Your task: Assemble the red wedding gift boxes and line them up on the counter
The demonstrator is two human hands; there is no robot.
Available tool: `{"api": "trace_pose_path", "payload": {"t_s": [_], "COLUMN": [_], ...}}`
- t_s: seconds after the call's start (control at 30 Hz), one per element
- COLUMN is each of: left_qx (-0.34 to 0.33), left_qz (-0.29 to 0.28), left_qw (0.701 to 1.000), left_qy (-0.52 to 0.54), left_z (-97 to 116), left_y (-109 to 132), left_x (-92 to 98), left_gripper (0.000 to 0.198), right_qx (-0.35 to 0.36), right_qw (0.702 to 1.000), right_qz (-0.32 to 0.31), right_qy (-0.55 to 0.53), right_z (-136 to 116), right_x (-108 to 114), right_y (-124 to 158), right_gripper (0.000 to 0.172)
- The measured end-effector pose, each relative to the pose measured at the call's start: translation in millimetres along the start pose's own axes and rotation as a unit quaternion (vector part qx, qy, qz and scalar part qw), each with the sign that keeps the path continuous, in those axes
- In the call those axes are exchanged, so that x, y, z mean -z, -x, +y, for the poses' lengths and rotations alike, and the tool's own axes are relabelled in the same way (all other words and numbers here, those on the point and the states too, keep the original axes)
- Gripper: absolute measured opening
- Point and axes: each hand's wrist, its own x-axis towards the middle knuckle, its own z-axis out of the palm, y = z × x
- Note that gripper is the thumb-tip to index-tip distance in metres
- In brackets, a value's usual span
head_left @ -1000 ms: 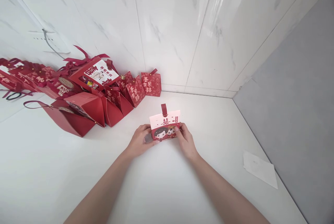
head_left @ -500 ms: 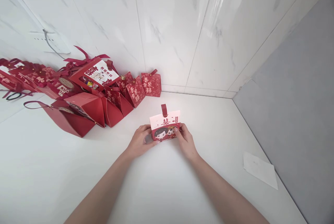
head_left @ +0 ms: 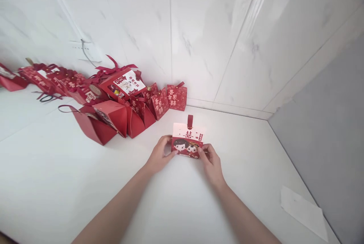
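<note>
A small red-and-pink gift box (head_left: pixel 186 146) with two cartoon faces on its front stands upright on the white tabletop (head_left: pixel 176 198). A dark red ribbon loop (head_left: pixel 190 121) sticks up from its top. My left hand (head_left: pixel 160 155) grips the box's left side, thumb at the lower front corner and fingers partly behind it. My right hand (head_left: pixel 211 161) holds the right side, thumb on the front face. The back of the box is hidden.
Behind and to the left, several red gift boxes (head_left: pixel 115 117) with ribbons crowd against the tiled wall (head_left: pixel 142 28). A pair of black-handled scissors (head_left: pixel 47 99) seems to lie among ribbons. White paper (head_left: pixel 304 211) lies at the right edge, by a grey panel (head_left: pixel 332 122).
The camera view has swung to the left, so everything sits farther right in the picture. Both hands keep hold of the gift box, which now faces the camera a little more squarely.
</note>
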Motion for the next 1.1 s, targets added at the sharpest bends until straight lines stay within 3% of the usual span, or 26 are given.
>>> {"api": "trace_pose_path", "payload": {"t_s": [0.07,0.17,0.3,0.43,0.63,0.7,0.93,1.1], "left_qx": [0.024,0.033,0.027,0.021,-0.037,-0.033,0.004,-0.007], "left_qz": [0.029,0.029,0.029,0.005,-0.095,-0.106,-0.061,0.03], "left_qw": [0.999,0.998,0.998,0.999,0.992,0.989,0.995,0.999], "left_qy": [0.039,0.049,0.057,0.036,-0.072,-0.101,-0.08,-0.021], "left_z": [-1.4,-2.8,-2.7,1.4,9.6,11.1,17.7,15.3], "left_y": [0.6,0.8,0.7,2.0,7.1,8.2,7.9,6.9], "left_x": [-1.3,-1.6,-0.8,1.8,5.3,4.5,0.6,-1.9], "left_gripper": [0.034,0.025,0.029,0.048,0.122,0.135,0.119,0.121], "right_qx": [0.004,0.012,0.037,0.048,0.048,0.056,0.089,0.099], "right_qw": [0.999,0.987,0.966,0.963,0.964,0.959,0.955,0.977], "right_qz": [-0.046,-0.155,-0.239,-0.242,-0.241,-0.256,-0.25,-0.128], "right_qy": [0.022,0.037,0.09,0.108,0.098,0.109,0.134,0.14], "right_z": [-2.9,-7.0,-9.4,-9.5,-9.1,-10.1,-12.2,-4.8], "right_x": [0.3,0.1,-0.8,-2.2,-2.4,-2.2,-2.4,-4.2], "right_y": [2.8,7.6,12.0,12.0,11.6,12.1,15.0,15.3], "right_gripper": [0.026,0.025,0.025,0.022,0.017,0.016,0.019,0.016]}}
